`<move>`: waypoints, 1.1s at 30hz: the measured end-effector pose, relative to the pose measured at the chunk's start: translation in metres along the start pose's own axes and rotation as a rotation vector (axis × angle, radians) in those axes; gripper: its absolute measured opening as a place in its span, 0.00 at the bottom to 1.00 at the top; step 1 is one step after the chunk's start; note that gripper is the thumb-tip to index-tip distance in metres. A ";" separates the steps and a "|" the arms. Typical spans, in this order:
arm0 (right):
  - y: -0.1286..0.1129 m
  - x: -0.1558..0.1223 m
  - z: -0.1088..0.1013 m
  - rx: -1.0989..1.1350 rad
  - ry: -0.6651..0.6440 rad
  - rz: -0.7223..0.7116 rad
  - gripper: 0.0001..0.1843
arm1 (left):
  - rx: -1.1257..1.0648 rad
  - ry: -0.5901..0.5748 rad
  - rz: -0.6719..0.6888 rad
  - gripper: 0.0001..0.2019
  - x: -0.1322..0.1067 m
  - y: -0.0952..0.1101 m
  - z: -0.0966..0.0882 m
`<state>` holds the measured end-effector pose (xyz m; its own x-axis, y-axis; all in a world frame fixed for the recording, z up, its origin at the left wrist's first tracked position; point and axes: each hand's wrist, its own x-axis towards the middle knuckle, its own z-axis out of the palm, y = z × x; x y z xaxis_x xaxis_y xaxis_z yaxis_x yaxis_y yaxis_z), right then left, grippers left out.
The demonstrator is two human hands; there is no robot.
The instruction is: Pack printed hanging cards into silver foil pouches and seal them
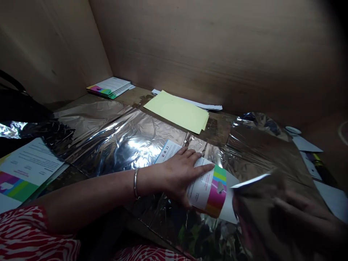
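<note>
Spreading its fingers, the left hand [176, 174] rests flat across a printed leaflet [208, 192].

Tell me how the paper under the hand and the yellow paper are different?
The leaflet has rainbow stripes and printing, but the yellow paper looks plain pale yellow. The leaflet lies on silver foil under the left hand, while the yellow paper sits farther back, with no hand touching it. Both are paper.
</note>
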<state>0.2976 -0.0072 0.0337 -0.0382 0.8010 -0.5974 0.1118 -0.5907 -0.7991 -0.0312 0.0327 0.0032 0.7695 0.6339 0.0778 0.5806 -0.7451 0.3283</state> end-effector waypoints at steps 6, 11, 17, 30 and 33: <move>-0.015 0.013 -0.008 -0.497 0.027 -0.296 0.15 | -0.014 -0.059 -0.050 0.64 0.002 -0.010 0.005; -0.019 0.027 -0.001 -0.752 -0.201 -0.378 0.22 | -0.062 -0.113 -0.017 0.64 0.003 -0.010 0.011; -0.027 0.044 0.008 -0.819 -0.442 -0.270 0.24 | -0.080 -0.111 0.041 0.66 0.005 -0.007 0.012; -0.006 0.036 0.039 -1.221 0.133 -0.787 0.17 | -0.128 -0.068 0.010 0.65 0.003 -0.011 0.022; 0.021 0.017 0.034 -1.288 -0.005 -0.865 0.23 | -0.137 -0.048 -0.019 0.65 0.002 -0.012 0.025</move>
<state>0.2657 -0.0090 0.0043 -0.5422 0.8403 -0.0025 0.8034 0.5175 -0.2945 -0.0299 0.0377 -0.0238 0.7726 0.6343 0.0267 0.5556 -0.6959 0.4550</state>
